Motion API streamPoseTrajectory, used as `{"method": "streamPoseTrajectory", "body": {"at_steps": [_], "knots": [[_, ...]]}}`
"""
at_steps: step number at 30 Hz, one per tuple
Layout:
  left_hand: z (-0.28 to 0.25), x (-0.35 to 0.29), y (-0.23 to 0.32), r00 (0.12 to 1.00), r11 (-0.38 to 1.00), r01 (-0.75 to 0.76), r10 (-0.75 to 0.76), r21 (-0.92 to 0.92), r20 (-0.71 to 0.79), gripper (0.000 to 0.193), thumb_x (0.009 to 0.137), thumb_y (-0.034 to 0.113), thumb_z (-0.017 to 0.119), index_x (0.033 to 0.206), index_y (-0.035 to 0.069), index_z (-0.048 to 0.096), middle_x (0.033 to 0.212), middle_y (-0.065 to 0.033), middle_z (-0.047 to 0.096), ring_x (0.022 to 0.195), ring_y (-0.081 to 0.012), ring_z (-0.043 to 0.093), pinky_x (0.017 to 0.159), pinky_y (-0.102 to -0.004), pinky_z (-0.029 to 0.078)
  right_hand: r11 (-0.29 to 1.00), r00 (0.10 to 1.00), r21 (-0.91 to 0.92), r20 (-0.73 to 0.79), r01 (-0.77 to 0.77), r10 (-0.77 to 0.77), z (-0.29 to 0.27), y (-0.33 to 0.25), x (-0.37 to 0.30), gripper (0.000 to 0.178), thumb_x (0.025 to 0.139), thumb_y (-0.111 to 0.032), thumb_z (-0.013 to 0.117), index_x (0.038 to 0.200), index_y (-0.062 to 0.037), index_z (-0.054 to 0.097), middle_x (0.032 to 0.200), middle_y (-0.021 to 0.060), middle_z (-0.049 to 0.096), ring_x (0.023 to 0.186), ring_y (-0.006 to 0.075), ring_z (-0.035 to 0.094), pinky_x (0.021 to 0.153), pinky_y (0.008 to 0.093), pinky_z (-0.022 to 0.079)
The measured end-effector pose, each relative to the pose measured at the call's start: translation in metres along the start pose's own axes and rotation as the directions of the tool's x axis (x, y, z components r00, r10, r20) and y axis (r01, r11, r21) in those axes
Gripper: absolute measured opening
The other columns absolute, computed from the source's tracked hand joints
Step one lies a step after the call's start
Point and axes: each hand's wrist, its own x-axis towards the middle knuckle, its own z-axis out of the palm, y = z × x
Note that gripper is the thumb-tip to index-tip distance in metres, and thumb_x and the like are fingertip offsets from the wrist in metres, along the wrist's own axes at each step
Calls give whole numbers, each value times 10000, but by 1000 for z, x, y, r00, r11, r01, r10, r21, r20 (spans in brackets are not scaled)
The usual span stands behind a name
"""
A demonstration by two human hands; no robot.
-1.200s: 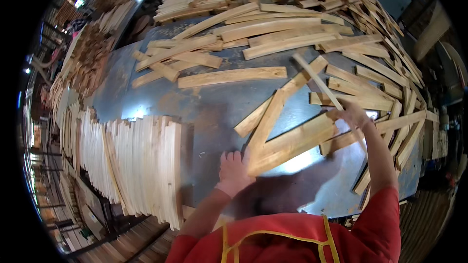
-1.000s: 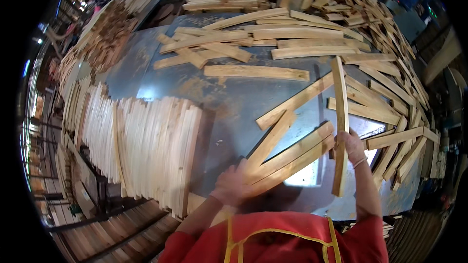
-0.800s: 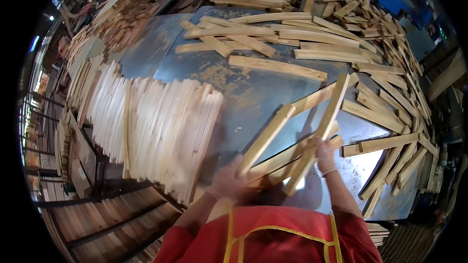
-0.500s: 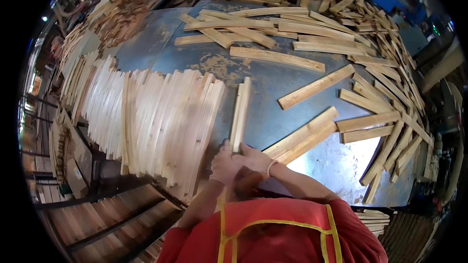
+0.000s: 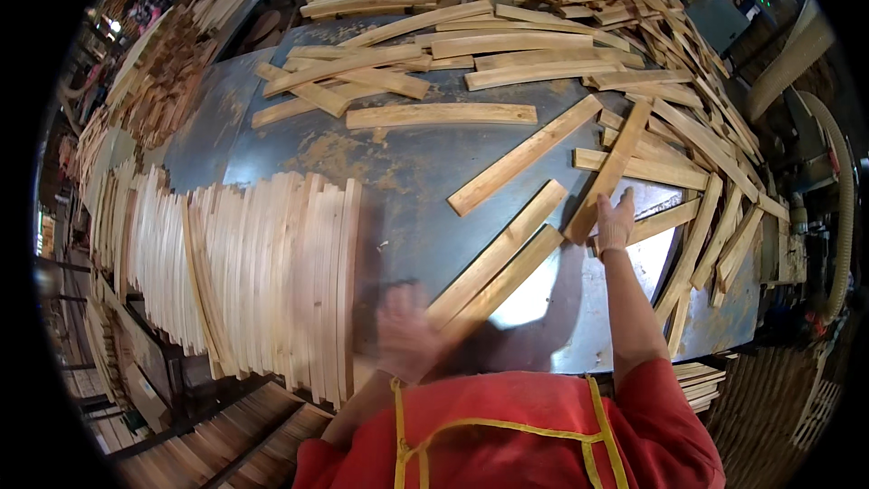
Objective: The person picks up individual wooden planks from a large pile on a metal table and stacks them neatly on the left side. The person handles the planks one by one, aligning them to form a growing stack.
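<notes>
two slats lie near my blurred left hand, grip unclear; my right hand, fingers spread, seems empty beside a slanting slat, which i'd pinch mid-length to keep level.

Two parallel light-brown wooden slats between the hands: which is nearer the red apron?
The lower-right light-brown wooden slat; its upper-left twin lies beyond it, reaching farther up the picture.
</notes>
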Motion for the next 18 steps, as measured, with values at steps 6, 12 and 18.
{"method": "streamPoseTrajectory", "body": {"at_steps": [6,12,18], "knots": [[26,24,32,975,989,-145,140,18,173,959,796,583,845,1566,130,496,1507,-274,509,1416,-460,486,1156,-558,430,800,864,401,426,-447,269,21,42,56,649,897,-223,830,1434,42,580,1240,183,726,1114,346,715,977,448,560],[30,31,0,993,979,-41,62,-200,103,906,842,470,810,1588,100,453,1469,-222,588,1294,-415,620,1052,-516,530,350,700,645,712,-680,49,-7,14,-16,425,913,-3,734,1329,19,650,1133,86,739,993,222,722,910,371,595],[32,28,3,993,982,2,22,-189,120,904,804,356,837,1582,89,464,1174,-203,691,1066,-446,672,948,-505,555,363,716,661,698,-657,26,-13,0,-128,353,894,-6,764,1232,-41,668,1115,51,741,985,206,723,900,368,593]]}}
